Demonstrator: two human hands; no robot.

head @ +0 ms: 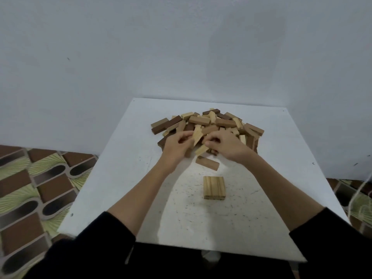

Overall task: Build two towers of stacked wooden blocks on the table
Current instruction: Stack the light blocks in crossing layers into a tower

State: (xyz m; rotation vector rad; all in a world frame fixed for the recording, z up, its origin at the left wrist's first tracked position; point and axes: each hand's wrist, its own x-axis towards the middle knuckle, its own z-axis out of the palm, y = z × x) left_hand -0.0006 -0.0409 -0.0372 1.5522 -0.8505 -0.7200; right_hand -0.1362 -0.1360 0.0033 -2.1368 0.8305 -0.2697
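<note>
Both hands reach into the heap of light and dark wooden blocks (209, 125) at the far side of the white square table (120, 178). The left hand (176, 146) pinches a pale wooden block (197, 135) with curled fingers; the right hand (225, 146) curls around another pale block (202, 150) just below it. Nearer, a flat row of three pale blocks (213, 187) lies right of centre, with a single brown block (207, 163) between it and the heap.

I see both hands at the near edge of the block pile (207, 127) on the white worktop (120, 174). My left hand (177, 146) pinches a pale block (197, 135), tilted upright; my right hand (225, 147) grips another pale block (202, 150). Nearer me lie 1 brown block (207, 163) and a flat row of 3 pale blocks (213, 187).
</note>
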